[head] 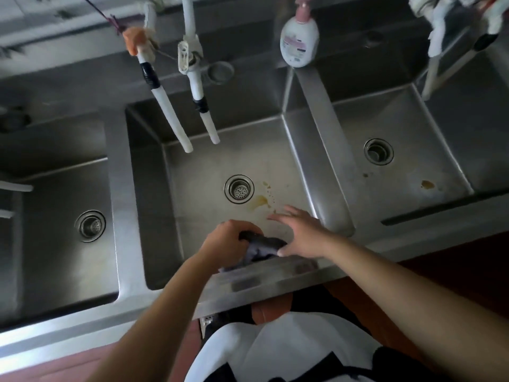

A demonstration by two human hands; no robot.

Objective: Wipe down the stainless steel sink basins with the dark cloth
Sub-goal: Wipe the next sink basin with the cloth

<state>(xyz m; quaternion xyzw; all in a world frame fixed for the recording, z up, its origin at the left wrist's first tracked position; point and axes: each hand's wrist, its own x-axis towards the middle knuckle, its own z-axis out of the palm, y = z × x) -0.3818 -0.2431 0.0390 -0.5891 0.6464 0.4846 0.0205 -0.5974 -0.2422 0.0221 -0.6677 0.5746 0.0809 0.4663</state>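
Three stainless steel basins sit side by side: left basin [55, 188], middle basin [209, 161], right basin [399, 128]. Over the near edge of the middle basin, my left hand [227, 241] is closed on a bunched dark cloth [261, 248]. My right hand [298, 234] hovers beside it with fingers spread and the thumb touching the cloth's right end. Yellow-brown stains [261, 200] lie on the middle basin floor beside its drain [239, 189]. Another stain [427, 184] marks the right basin floor.
Two white taped hoses [170, 111] [205, 114] hang over the back of the middle basin. A soap pump bottle [298, 41] stands on the back ledge. Rags and white tubes [451, 28] hang above the right basin. The steel front rim [261, 282] runs just below my hands.
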